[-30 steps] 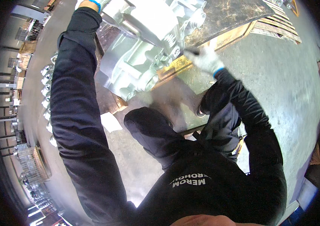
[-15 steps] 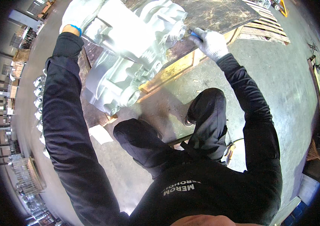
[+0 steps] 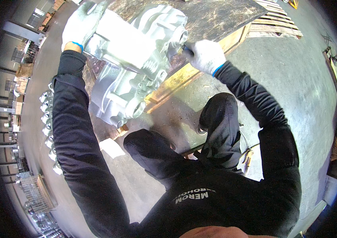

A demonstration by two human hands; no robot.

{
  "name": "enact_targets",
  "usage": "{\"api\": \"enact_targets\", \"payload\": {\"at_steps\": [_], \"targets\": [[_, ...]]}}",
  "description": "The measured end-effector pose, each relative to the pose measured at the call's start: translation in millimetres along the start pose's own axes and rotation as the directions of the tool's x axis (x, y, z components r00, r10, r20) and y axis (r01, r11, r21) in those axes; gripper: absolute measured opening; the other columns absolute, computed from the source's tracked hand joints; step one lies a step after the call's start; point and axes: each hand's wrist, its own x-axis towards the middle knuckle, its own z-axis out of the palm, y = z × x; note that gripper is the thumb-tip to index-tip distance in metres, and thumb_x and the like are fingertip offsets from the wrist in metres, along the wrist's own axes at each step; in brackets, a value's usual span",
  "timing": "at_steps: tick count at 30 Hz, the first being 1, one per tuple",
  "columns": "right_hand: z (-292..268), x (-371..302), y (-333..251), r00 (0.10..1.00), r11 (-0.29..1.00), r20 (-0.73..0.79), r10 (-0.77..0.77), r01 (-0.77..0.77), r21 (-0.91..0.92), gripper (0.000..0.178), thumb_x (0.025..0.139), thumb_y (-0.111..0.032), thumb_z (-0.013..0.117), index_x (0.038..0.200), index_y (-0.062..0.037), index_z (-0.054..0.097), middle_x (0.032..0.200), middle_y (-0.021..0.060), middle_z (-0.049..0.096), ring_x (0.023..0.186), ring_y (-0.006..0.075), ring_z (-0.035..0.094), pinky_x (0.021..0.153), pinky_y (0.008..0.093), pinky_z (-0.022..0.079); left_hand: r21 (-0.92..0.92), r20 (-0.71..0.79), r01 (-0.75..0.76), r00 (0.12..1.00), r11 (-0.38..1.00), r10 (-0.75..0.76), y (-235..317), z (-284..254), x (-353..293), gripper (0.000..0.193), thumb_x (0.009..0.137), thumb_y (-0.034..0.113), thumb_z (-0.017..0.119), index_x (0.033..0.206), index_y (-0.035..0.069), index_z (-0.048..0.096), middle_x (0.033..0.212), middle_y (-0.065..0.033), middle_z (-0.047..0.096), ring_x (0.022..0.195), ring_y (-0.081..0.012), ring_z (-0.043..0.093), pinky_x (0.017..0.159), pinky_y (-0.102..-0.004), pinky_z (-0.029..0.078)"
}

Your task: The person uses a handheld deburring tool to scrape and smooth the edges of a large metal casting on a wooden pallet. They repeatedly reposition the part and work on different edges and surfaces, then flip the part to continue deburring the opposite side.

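Observation:
A large silver-grey cast metal housing [image 3: 130, 47], with round ports and ribs, lies on a worn wooden board. Its top face is washed out by glare. My left hand [image 3: 83, 25], in a white glove, grips the housing's far left end, its fingers closed over the edge. In a white glove too, my right hand [image 3: 206, 56] is closed around a small hand tool, its fingers near the round port [image 3: 180, 35] on the housing's right side. Little of the tool shows now; its handle looks blue in the earlier picture, and its tip cannot be made out.
The dark board [image 3: 216, 18] rests on a wooden frame [image 3: 176, 83]. A slatted pallet [image 3: 275, 27] stands beyond it at right. Several metal castings [image 3: 47, 127] are lined up on the floor at left. A white sheet [image 3: 112, 147] lies near my knee; a brass-coloured tool [image 3: 249, 156] hangs at right.
My right hand has moved left and nearer to me, turning so that the tool is mostly hidden. The left hand still holds the housing's end. The whole view has shifted slightly.

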Motion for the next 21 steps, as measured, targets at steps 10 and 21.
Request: {"api": "enact_targets", "payload": {"at_steps": [10,21], "targets": [[-5,38,61,0.976,0.945,0.122,0.182,-0.208,0.253,0.043,0.098,-0.051,0.064,0.131,-0.0257,0.074,0.113,0.0135,0.077,0.104,0.0322,0.075,0.092,0.0393,0.059,0.118,-0.079,-0.164,0.982,0.979,0.173,0,6,-18,0.072,0.098,0.054,0.068,0.139,-0.004,0.062,0.13,-0.0201,0.07,0.117,-0.0269,0.067,0.102,-0.0348,0.05],[18,-1,48,0.99,0.834,0.046,0.133,-0.137,0.534,0.042,0.096,-0.035,0.077,0.125,-0.0051,0.072,0.093,0.0125,0.076,0.082,0.0211,0.071,0.08,0.0354,0.056,0.451,-0.213,0.041,0.975,0.891,0.063,44,18,-45,0.08,0.095,0.07,0.057,0.141,0.005,0.061,0.135,-0.0253,0.066,0.126,-0.041,0.064,0.105,-0.0441,0.051]]}}
